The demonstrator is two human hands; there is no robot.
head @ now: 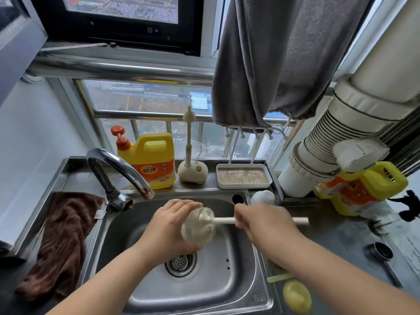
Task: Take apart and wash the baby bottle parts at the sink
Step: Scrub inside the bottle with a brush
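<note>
Head view: the bottle is held on its side over the sink, just above the drain, with the left hand curled round its base end. A brush has been pushed in through the mouth, and its pale handle is gripped in the closed fingers of the right hand. The step in hand is judged to be the scrubbing of the bottle's inside; no water is seen running from the tap. Next, the brush would probably need to be drawn out and the bottle rinsed, for which the tap must be turned on. A yellow piece on the counter, blurred, may be another bottle part awaiting washing. On the yellow soap jug an orange label with Chinese characters is seen, too small to be read with confidence; embossed characters are stamped on the sink's front rim, also unclear.
</note>
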